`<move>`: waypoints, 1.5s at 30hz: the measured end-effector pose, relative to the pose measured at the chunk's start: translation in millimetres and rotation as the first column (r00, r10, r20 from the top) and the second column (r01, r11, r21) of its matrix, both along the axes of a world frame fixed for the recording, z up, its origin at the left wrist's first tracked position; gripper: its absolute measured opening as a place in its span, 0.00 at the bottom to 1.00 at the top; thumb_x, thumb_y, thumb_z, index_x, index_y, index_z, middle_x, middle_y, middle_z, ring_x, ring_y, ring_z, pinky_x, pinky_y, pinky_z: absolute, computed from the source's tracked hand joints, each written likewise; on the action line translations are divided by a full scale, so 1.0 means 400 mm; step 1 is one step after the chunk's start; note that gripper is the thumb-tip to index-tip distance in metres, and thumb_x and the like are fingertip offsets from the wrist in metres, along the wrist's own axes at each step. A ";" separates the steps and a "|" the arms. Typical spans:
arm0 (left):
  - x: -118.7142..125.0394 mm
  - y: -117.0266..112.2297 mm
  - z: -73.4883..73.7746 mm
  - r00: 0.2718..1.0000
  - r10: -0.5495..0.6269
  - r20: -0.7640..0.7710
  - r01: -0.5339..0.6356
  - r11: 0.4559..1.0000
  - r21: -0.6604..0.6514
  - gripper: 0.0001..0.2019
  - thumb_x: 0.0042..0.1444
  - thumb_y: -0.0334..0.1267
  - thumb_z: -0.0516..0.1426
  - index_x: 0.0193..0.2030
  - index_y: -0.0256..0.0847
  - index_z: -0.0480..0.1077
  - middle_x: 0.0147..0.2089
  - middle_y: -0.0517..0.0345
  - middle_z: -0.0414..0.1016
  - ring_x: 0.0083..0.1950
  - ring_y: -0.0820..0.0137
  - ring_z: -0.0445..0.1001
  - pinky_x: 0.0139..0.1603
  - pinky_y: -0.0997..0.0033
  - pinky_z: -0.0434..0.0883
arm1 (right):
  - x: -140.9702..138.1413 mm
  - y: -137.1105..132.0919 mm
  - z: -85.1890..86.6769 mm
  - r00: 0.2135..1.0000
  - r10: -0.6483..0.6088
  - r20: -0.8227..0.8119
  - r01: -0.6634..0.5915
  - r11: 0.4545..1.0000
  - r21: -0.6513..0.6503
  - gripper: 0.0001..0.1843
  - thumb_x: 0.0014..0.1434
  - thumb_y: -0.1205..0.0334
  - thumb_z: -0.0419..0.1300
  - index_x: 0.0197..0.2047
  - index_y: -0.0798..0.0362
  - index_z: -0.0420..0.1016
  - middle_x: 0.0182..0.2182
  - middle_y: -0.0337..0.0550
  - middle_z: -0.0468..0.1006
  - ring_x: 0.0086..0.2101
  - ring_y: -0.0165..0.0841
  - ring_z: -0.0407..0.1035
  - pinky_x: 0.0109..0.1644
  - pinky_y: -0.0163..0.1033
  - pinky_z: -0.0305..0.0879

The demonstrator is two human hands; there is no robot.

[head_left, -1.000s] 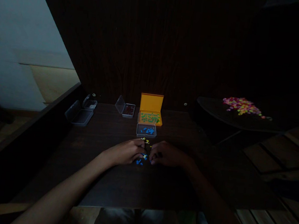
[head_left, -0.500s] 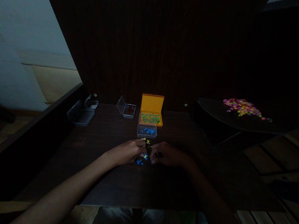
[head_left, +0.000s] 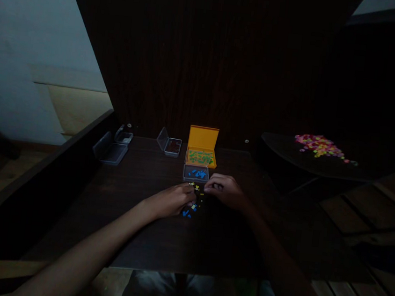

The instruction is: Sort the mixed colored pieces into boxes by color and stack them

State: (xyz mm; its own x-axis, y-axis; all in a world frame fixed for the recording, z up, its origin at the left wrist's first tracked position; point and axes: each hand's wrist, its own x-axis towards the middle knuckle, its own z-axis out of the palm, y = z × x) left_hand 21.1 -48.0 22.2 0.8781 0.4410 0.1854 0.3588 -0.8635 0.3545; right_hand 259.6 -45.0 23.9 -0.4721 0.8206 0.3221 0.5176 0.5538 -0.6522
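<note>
My left hand [head_left: 178, 199] rests on the dark table with its fingers curled beside the small pieces. What it may hold is hidden. Just right of the clear box, my right hand [head_left: 225, 191] has its fingertips pinched together; anything between them is too small to make out. Small yellow pieces [head_left: 196, 187] lie scattered between and ahead of the hands. Loose blue pieces [head_left: 186, 213] lie nearer to me, beside the left fingers. Beyond the hands a clear plastic box [head_left: 195, 180] stands open with blue pieces inside. Behind it, an open yellow box [head_left: 203, 137] holds green pieces.
Further left, an open clear box [head_left: 172, 154] contains dark reddish pieces. Other open clear boxes [head_left: 115, 154] stand by the raised left side panel [head_left: 49, 177]. A heap of pink and yellow bits [head_left: 321, 146] lies on a dark curved shelf [head_left: 288, 153] at the right.
My right hand has moved forward from the near pieces to beside the clear box, its fingertips pinched. My left hand has stayed almost in place. The view has shifted slightly.
</note>
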 end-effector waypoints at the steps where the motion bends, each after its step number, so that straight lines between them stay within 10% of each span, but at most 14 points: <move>1: 0.001 0.000 -0.002 1.000 0.000 0.004 0.000 1.000 0.004 0.05 0.61 0.27 0.54 0.38 0.37 0.70 0.42 0.51 0.71 0.43 0.67 0.71 0.45 0.69 0.69 | -0.002 0.006 -0.003 0.999 -0.045 -0.015 0.046 0.998 0.034 0.06 0.58 0.62 0.62 0.32 0.53 0.78 0.27 0.40 0.75 0.27 0.30 0.67 0.31 0.34 0.62; 10: 0.004 0.001 -0.001 1.000 -0.003 -0.029 0.004 0.998 0.059 0.05 0.61 0.26 0.53 0.38 0.36 0.69 0.42 0.50 0.72 0.43 0.67 0.71 0.45 0.69 0.69 | -0.037 0.063 -0.051 0.957 -0.261 -0.129 0.282 0.941 0.187 0.07 0.59 0.62 0.60 0.32 0.53 0.79 0.28 0.42 0.76 0.25 0.29 0.64 0.29 0.34 0.62; 28: 0.002 -0.005 0.007 0.999 -0.033 -0.029 0.036 0.991 0.127 0.09 0.64 0.33 0.52 0.33 0.37 0.70 0.36 0.54 0.74 0.37 0.69 0.73 0.41 0.72 0.69 | -0.035 0.033 -0.028 0.946 -0.284 -0.158 0.315 0.923 0.223 0.12 0.63 0.61 0.56 0.38 0.53 0.81 0.32 0.47 0.79 0.28 0.33 0.69 0.35 0.38 0.67; 32: 0.000 0.000 0.003 0.999 -0.034 -0.036 0.038 0.994 0.107 0.09 0.63 0.32 0.53 0.33 0.37 0.71 0.35 0.54 0.73 0.36 0.70 0.73 0.39 0.73 0.68 | -0.028 0.007 0.001 0.962 -0.232 -0.144 0.258 0.946 0.198 0.13 0.63 0.59 0.56 0.39 0.53 0.81 0.33 0.46 0.79 0.27 0.31 0.67 0.32 0.37 0.65; 38: -0.001 0.003 0.004 0.999 -0.029 -0.015 0.030 0.997 0.077 0.09 0.63 0.31 0.54 0.31 0.37 0.70 0.32 0.56 0.73 0.34 0.71 0.73 0.37 0.74 0.66 | -0.020 -0.035 0.019 0.979 0.153 0.131 -0.151 0.988 -0.030 0.07 0.58 0.59 0.63 0.35 0.53 0.81 0.29 0.41 0.79 0.29 0.30 0.71 0.38 0.35 0.63; 45: -0.004 0.006 -0.003 0.999 -0.043 0.017 0.043 0.999 0.028 0.11 0.65 0.34 0.52 0.32 0.37 0.72 0.33 0.54 0.74 0.37 0.70 0.73 0.41 0.74 0.68 | -0.055 -0.050 0.001 0.943 0.142 0.301 -0.135 0.990 -0.042 0.11 0.53 0.53 0.69 0.34 0.52 0.78 0.31 0.39 0.77 0.31 0.30 0.70 0.35 0.34 0.58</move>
